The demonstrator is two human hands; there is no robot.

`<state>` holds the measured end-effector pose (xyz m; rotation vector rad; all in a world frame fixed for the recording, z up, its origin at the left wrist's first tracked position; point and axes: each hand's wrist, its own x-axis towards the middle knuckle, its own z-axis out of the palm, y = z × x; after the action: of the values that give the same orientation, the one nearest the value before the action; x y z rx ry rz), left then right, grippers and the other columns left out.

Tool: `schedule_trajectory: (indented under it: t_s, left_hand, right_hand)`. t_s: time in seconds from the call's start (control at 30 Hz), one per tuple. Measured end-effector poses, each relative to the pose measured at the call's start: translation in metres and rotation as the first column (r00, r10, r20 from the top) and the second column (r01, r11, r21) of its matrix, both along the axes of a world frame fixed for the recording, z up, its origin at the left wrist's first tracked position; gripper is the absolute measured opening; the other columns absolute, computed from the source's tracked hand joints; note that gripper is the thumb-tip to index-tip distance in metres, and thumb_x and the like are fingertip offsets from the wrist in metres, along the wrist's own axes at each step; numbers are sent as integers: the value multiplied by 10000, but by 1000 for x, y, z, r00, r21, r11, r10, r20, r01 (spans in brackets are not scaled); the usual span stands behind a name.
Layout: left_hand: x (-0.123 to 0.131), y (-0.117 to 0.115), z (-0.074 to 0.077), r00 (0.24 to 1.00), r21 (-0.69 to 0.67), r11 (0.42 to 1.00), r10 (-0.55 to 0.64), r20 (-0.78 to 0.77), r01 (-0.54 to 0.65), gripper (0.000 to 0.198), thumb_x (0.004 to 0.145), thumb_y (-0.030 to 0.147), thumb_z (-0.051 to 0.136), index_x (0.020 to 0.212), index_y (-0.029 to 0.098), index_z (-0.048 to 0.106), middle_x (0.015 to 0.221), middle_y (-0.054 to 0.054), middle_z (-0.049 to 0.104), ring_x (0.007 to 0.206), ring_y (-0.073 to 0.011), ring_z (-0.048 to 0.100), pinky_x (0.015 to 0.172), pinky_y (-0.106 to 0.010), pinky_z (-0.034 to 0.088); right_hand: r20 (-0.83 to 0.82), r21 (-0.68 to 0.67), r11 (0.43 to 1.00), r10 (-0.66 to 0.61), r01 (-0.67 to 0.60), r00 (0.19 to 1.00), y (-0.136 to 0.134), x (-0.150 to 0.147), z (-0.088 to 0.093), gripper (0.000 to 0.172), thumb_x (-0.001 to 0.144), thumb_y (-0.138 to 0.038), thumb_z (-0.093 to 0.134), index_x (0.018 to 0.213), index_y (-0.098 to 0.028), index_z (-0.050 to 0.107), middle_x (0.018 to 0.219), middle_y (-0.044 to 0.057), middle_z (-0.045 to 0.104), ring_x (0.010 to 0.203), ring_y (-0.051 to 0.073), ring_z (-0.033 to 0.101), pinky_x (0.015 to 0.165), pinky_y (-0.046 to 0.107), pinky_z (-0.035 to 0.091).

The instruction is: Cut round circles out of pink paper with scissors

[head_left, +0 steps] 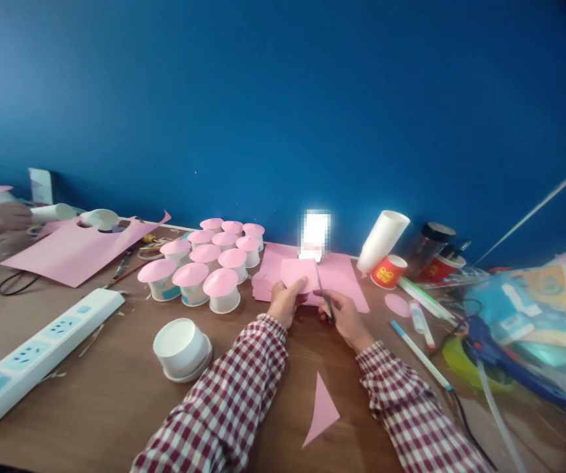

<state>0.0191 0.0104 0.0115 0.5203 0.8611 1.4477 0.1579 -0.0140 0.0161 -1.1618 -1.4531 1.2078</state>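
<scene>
My left hand [286,301] pinches a piece of pink paper [295,270], thumb on top. In my right hand [342,314] is a pair of scissors [326,295], its blades at the right edge of that piece. Both hands are just in front of a stack of pink paper sheets [349,279] by the wall. To the left stand several upturned paper cups [224,300] topped with pink paper discs [220,282]. A pink triangular scrap [321,412] lies on the table nearer to me.
A white power strip [50,351] and a white tub [180,348] are on the left. On the right are stacked paper cups [385,240], a red cup [389,270], pens and a blue glue gun [514,368]. Another person's hand [1,220] shows at far left.
</scene>
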Motion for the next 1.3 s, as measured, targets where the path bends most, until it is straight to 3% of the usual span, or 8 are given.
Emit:
schedule_trajectory:
  t_s: [1.3]
  left_hand:
    - [0, 1, -1, 999, 10, 1000, -2, -49, 3, 369, 572, 302, 794, 836, 94, 644, 753, -55, 640, 602, -97, 575, 514, -198, 459]
  right_hand:
    - [-10, -5, 1000, 5, -5, 1000, 1, 2, 0, 441, 722, -469, 663, 1007, -132, 656, 601, -12, 558, 510, 106, 516, 455, 223, 409]
